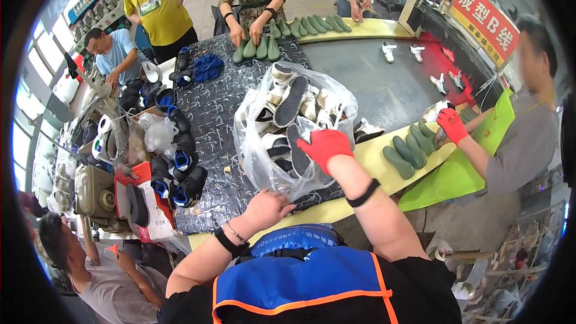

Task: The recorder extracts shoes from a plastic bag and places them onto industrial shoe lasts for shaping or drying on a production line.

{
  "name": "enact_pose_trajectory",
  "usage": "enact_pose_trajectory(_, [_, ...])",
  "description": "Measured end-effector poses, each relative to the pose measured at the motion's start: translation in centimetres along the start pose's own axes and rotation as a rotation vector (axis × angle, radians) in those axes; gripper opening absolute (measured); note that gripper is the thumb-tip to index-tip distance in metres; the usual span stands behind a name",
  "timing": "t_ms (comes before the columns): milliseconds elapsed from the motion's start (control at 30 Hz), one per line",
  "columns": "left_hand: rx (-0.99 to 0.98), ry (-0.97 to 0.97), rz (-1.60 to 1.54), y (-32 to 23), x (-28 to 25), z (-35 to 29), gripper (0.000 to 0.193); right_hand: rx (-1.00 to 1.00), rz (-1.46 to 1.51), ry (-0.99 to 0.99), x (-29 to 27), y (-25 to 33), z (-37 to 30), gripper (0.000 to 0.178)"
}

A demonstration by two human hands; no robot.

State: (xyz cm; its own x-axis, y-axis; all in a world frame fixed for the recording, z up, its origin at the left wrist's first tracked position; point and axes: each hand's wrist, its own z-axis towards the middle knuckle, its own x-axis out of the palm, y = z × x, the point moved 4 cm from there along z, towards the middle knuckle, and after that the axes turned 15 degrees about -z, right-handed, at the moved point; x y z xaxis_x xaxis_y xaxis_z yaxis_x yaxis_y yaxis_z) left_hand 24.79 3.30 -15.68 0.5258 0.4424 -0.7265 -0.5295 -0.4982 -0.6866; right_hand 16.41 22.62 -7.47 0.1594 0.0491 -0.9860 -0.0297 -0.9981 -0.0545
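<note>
A clear plastic bag (246,135) full of white-and-black shoes stands on the table before me. My right hand (329,147), in a red glove, reaches into the bag's opening. Its fingers close on the edge of a dark-soled shoe (298,150). Another shoe (291,103) lies on top of the pile, its dark grey sole showing. My left hand (270,209), bare, rests by the near side of the bag at the table edge. Its fingers are loosely bent, the thumb apart, and I see nothing in it.
Green shoe lasts (411,149) line the yellow ledge at right, beside a co-worker's red-gloved hand (451,125). Across the table, another person's hands touch more lasts (258,50). Black shoes (189,186) and a red box (144,171) sit at left. White shoes (388,53) lie on the grey belt (360,81).
</note>
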Motion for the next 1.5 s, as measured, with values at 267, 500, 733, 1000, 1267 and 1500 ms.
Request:
enact_pose_trajectory(267, [-0.132, -0.570, -0.814, 4.1, -6.2, 2.7, 0.026, 0.067, 0.049, -0.058, 8.6, 1.2, -2.2, 0.060])
enact_pose_trajectory(500, [-0.476, -0.191, -1.247, 6.1, -7.3, 6.1, 0.039, -0.022, -0.017, -0.464, 5.4, -0.8, -6.0, 0.071])
enact_pose_trajectory(733, [0.286, -0.474, -0.551, 2.1, -8.9, 5.0, 0.028, -0.132, -0.080, -0.528, 5.7, -0.3, -7.3, 0.069])
enact_pose_trajectory(1000, [0.258, 0.093, 0.255, -0.6, -6.9, 0.9, 0.022, -0.262, 0.071, -0.026, 4.7, 1.1, -7.1, 0.064])
enact_pose_trajectory(1267, [0.483, -0.018, 0.455, -5.2, -8.6, -0.8, 0.006, -0.371, 0.769, -0.051, -1.2, 1.8, -3.4, 0.042])
enact_pose_trajectory(1500, [0.553, -0.067, 0.450, -5.1, -7.6, -1.1, 0.011, -0.499, 0.489, -0.279, 1.3, 4.3, -5.4, 0.043])
